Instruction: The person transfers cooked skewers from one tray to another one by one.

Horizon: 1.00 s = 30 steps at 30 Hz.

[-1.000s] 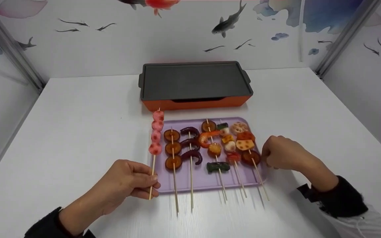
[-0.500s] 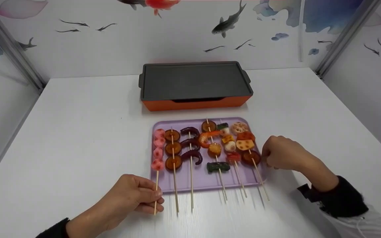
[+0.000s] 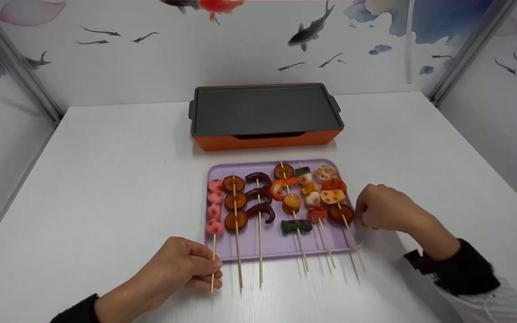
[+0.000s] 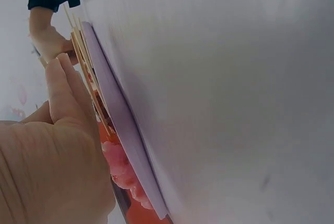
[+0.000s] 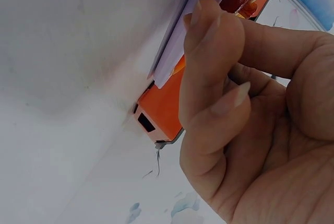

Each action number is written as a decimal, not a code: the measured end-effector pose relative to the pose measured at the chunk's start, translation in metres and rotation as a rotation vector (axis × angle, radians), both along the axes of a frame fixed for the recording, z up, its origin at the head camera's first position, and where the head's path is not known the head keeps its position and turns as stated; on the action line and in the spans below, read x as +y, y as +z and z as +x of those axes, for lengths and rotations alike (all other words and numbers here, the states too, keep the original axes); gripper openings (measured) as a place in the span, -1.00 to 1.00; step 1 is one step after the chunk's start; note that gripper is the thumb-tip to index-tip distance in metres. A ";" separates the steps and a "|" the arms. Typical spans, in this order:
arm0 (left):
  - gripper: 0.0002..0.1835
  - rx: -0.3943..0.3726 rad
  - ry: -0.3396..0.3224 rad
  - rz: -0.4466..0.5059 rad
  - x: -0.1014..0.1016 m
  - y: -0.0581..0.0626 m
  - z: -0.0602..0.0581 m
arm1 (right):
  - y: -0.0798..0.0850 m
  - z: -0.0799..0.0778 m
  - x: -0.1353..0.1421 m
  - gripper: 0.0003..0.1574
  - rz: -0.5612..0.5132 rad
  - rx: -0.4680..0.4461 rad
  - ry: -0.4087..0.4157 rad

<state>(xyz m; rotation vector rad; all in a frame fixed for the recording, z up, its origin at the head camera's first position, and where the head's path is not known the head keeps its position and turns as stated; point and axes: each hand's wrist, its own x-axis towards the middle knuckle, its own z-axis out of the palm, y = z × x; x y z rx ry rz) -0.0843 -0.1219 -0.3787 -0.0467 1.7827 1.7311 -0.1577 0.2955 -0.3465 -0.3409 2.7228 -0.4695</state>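
My left hand (image 3: 184, 264) pinches the lower stick of a skewer of pink balls (image 3: 214, 211), which lies along the left side of the lilac tray (image 3: 272, 244). In the left wrist view, the pink balls (image 4: 122, 166) show just past the hand, by the tray's edge. At the tray's right rim, my right hand (image 3: 386, 208) grips the edge with curled fingers. The right wrist view has its fingertips (image 5: 206, 15) against the tray side (image 5: 175, 59). Beside the pink skewer lie one with brown round slices (image 3: 235, 202) and one with purple octopus tentacles (image 3: 263, 211).
Mixed skewers with shrimp (image 3: 278, 190), vegetables and lotus root (image 3: 332, 196) fill the tray's right half, sticks jutting over its front edge. Behind the tray stands an orange grill with a dark flat plate (image 3: 267, 110). Printed white panels (image 3: 240, 54) enclose the white table (image 3: 119, 179).
My left hand has brought the pink skewer down and slightly right, from above the tray's left edge onto its left side. The right hand has stayed in place.
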 end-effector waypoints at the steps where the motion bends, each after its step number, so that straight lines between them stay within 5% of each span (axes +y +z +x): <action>1: -0.80 0.006 -0.001 -0.012 0.000 0.000 0.000 | 0.000 0.000 0.000 -0.65 0.000 -0.001 -0.002; 23: -0.79 0.097 -0.004 -0.190 0.000 0.007 -0.004 | 0.001 0.000 0.000 -0.70 0.009 -0.001 0.004; 30: -0.75 0.199 0.007 -0.341 -0.004 0.023 -0.008 | 0.007 0.003 0.008 -0.82 -0.008 -0.022 -0.009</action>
